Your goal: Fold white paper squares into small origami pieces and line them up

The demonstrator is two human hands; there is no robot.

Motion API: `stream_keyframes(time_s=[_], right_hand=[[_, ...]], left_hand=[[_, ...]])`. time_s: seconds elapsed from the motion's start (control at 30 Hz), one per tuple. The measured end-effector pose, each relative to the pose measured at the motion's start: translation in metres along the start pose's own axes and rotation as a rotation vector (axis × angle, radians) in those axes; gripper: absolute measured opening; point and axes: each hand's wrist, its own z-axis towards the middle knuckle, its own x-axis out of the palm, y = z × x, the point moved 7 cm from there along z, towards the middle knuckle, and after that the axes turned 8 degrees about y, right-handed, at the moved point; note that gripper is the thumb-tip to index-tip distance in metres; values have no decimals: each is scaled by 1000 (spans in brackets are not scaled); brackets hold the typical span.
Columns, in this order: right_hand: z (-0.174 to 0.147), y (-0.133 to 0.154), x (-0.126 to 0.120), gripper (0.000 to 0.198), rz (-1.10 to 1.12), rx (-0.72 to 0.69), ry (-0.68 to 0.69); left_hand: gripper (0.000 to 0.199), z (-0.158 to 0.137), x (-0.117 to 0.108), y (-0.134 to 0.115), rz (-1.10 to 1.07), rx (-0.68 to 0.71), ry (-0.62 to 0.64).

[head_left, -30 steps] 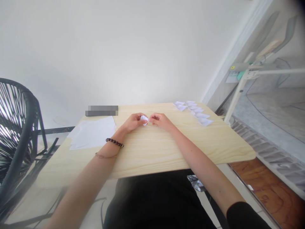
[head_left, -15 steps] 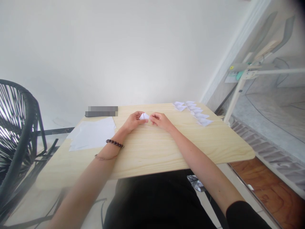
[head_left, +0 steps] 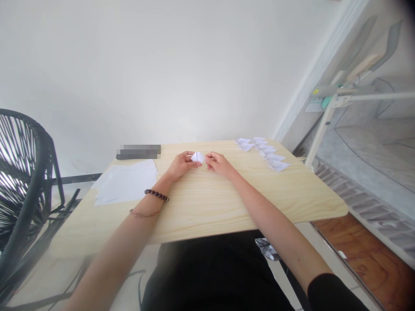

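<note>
A small folded piece of white paper (head_left: 197,157) is held up over the table's middle, a dark crease line or slit down its face. My left hand (head_left: 182,166) pinches it from the left, thumb along its lower edge and fingers behind. From the right, my right hand (head_left: 218,162) closes thumb and forefinger at the paper's right corner; the exact contact is too small to make out. Several folded white paper pieces (head_left: 275,157) stand in overlapping rows at the table's back right. Loose white sheets (head_left: 128,181) lie spread in a pile at the left.
The light wooden table (head_left: 207,207) stands against a white wall. A dark, pixelated object (head_left: 138,151) lies at its back left. To the left is a black woven chair (head_left: 29,172); at the right, a white metal frame (head_left: 320,134) rises past the table edge.
The folded paper has turned slightly in my left hand and shows more of its face. My right fingers have shifted a little to the right.
</note>
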Motion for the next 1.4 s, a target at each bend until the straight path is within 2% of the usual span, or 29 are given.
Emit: stream_keyframes(time_s=[0.1, 0.2, 0.33, 0.53, 0.73, 0.93, 1.07, 1.27, 1.4], right_hand=[[0, 0, -1, 23, 9, 4, -43], [-1, 2, -1, 23, -19, 0, -53], [-3, 4, -1, 28, -98, -6, -67], [-2, 3, -1, 29, -167, -14, -69], [-3, 7, 0, 26, -106, -30, -54], [-2, 12, 3, 26, -154, -100, -1], [-3, 12, 5, 28, -144, -97, 52], [-2, 7, 2, 29, -130, -66, -5], [-1, 6, 4, 27, -126, -63, 18]], left_hand=[[41, 2, -8, 3, -56, 19, -74], [35, 3, -12, 3, -15, 34, -101], [31, 3, -9, 0, 120, 34, -70], [30, 1, -6, -5, 164, 48, -53], [33, 1, -2, 2, 160, -20, -2], [30, 0, 0, -2, 120, 32, 35], [29, -1, 2, -2, 84, 24, 90], [31, -1, 2, -4, 99, 23, 34], [28, 1, 2, -2, 43, 35, 26]])
